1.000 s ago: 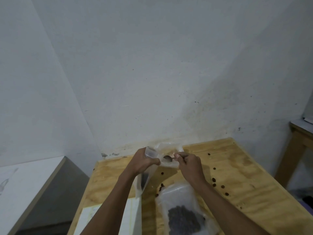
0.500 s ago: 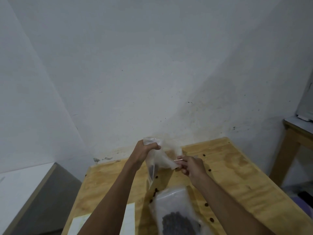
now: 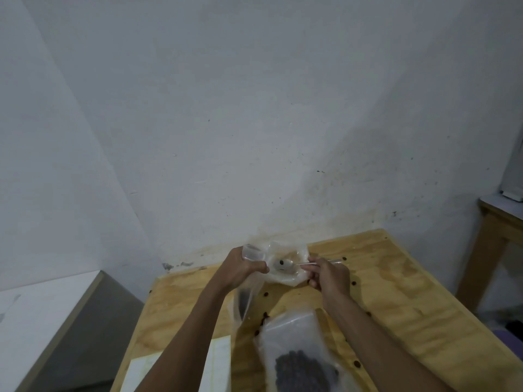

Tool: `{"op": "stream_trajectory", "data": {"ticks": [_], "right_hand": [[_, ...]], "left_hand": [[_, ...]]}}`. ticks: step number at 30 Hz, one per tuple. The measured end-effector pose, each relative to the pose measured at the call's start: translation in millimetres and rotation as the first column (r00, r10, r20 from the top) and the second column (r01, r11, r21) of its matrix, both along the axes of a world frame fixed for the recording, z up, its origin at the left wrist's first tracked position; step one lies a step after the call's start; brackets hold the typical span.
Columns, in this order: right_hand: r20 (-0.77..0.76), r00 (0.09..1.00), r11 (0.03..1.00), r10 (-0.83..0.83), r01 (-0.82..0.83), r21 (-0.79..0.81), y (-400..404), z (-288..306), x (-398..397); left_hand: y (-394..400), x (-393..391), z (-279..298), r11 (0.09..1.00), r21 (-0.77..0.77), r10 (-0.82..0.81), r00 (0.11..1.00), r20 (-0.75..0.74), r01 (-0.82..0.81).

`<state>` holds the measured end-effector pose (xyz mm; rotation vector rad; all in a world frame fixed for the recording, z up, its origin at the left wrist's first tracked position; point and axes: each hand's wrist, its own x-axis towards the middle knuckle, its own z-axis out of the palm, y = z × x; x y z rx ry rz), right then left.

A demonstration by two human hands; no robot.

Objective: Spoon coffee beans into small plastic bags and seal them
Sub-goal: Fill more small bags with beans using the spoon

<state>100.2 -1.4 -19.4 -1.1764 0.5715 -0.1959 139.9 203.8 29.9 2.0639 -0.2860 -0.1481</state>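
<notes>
The filling step is in hand: the left hand (image 3: 244, 269) is closed on the mouth of a small plastic bag (image 3: 285, 264) at the far end of the worktop (image 3: 418, 312), while the right hand (image 3: 328, 275) pinches a spoon (image 3: 284, 264) whose bowl, carrying a bean or so, sits inside. Tipping it out seems next. A larger bag of beans (image 3: 297, 360) lies nearer, and loose beans (image 3: 353, 283) litter the wood.
</notes>
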Motion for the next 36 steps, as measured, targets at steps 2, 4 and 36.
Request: {"op": "stream_trajectory", "data": {"ticks": [2,4,36], "right_hand": [[0.012,1.000,1.000,-0.015,0.015,-0.010,-1,4,-2],[0.023,0.999,0.999,-0.031,0.032,-0.036,-2,9,-3],[0.021,0.999,0.931,0.045,-0.034,-0.364,10,9,12]], "left_hand": [[2,-2,-3,0.996,0.087,0.018,1.000,0.021,-0.019],[5,-3,-7,0.987,0.160,0.027,0.999,0.044,-0.033],[12,-25,-16,0.935,-0.125,0.355,0.902,0.247,-0.333]]}}
